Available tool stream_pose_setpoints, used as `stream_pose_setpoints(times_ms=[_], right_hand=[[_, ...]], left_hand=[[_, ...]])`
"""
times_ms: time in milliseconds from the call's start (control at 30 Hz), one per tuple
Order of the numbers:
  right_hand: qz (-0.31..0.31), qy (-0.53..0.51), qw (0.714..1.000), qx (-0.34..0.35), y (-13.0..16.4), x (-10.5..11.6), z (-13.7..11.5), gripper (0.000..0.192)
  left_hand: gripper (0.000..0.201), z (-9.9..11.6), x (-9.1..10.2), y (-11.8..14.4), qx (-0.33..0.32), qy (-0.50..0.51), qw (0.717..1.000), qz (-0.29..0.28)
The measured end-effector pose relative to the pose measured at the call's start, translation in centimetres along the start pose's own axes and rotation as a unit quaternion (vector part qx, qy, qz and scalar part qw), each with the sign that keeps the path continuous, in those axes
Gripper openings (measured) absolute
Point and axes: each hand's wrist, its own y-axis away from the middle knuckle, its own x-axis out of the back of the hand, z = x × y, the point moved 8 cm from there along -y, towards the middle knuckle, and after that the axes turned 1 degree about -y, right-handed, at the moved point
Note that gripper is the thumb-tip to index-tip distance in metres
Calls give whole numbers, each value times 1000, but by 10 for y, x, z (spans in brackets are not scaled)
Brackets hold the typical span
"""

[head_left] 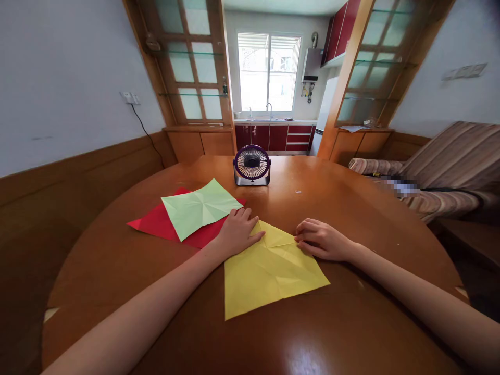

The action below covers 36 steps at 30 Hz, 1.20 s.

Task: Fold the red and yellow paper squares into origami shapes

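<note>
A creased sheet of yellow paper [269, 273] lies on the wooden table in front of me. My left hand [240, 232] rests on its upper left corner, fingers spread and stretched forward, the thumb lying on the paper. At the upper right edge my right hand [322, 239] pinches the yellow paper between thumb and fingers. Left of my left hand, a light green sheet [201, 205] with fold lines lies on top of a red sheet [156, 224]. Part of the red sheet is hidden under the green one and behind my left hand.
A small purple desk fan [252, 164] stands at the far side of the round wooden table [351, 312]. To the right is a striped sofa [441, 161]. Beyond the table are wooden cabinets and a kitchen with a window [269, 73].
</note>
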Motion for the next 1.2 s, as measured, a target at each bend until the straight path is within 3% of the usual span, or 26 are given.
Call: stream_pose_setpoints(times_ms=[100,267,467,933,1067,1200], right_hand=[[-5,-3,1000,-2,-10,-3,-1,21],[-32,24,999,20,-27,-21,-2,32],[-30,28,998,37,-38,-26,-2,36],[10,17,998,53,11,4,-13,18],[32,40,997,57,11,6,-13,21],[46,63,995,54,10,8,-9,23]], left_hand=[[52,3,-1,-1,-5,34,999,14],[38,19,-7,-2,-94,89,991,-13],[37,20,-4,-3,-92,86,992,-15],[35,25,-4,-13,-112,28,993,-20],[30,24,0,-20,-96,42,993,-52],[23,15,-1,-32,-47,145,978,-142]])
